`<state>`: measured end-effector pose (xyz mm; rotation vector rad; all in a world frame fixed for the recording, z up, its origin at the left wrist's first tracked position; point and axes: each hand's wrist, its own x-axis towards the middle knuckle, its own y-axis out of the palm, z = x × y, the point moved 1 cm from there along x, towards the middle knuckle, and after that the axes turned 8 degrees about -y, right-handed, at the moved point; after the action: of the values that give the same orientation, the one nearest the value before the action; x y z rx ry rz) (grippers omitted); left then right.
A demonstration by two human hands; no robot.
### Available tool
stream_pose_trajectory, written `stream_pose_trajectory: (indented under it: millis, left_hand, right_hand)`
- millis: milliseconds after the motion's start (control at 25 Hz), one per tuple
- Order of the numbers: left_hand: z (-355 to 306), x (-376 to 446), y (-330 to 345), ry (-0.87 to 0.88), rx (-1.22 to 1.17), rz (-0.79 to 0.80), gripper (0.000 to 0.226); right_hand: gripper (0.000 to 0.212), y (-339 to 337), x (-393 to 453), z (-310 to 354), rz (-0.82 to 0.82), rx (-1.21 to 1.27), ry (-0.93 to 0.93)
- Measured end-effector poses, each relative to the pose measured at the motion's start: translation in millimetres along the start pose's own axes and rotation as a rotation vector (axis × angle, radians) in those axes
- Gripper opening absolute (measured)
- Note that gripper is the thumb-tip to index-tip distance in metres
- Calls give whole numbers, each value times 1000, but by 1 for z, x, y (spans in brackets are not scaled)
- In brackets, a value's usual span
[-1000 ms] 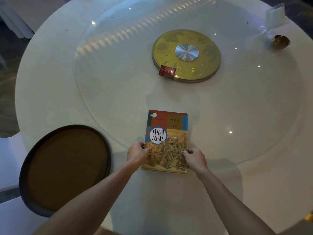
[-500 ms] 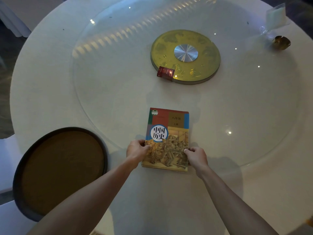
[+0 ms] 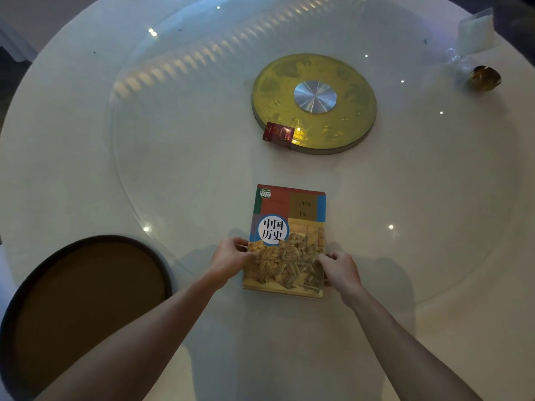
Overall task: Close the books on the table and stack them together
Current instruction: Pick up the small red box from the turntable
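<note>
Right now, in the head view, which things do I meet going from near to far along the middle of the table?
Book stack held by both hands → small red box → yellow turntable disc.

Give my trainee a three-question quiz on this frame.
1. True or false: the history textbook lies closed, cover up.
2. Which hand grips its spine-side edge: A left hand, B right hand?
3. What small item sits at the near edge of the gold turntable hub?

Key: 1 true. 2 A. 3 the red box.
</note>
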<state>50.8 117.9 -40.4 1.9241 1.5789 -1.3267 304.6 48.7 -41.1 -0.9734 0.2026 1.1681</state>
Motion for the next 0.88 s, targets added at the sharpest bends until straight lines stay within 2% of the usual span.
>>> stream_pose_trajectory:
  millis: [120,240,360,480,680,800,880]
  left_hand:
    - [-24,14,-13,12,8,10,43]
    - [-69,35,-25,103,-15,-80,41]
    - [-123,62,-32,177,-71,-98,38]
    - [-169,91,-34,214,-125,-124,44]
    - [-217,125,-26,253,-91,-121,64]
    - [-228,141,-22,244,-58,-80,76]
    - [-226,148,-18,238,-14,-71,74]
  right_hand:
    - [38,-12,17,41,-168,-193,-117]
    - [44,-19,53,98,-219,-172,-253]
    - [45,-20,94,150,-171,-128,-376]
    - [51,-17,129,186,-55,-107,-442]
    - [65,-6,179,218,149,107,-360]
    - [65,2,194,226,163,160,-328]
    - [62,7,198,227,184,144,-336]
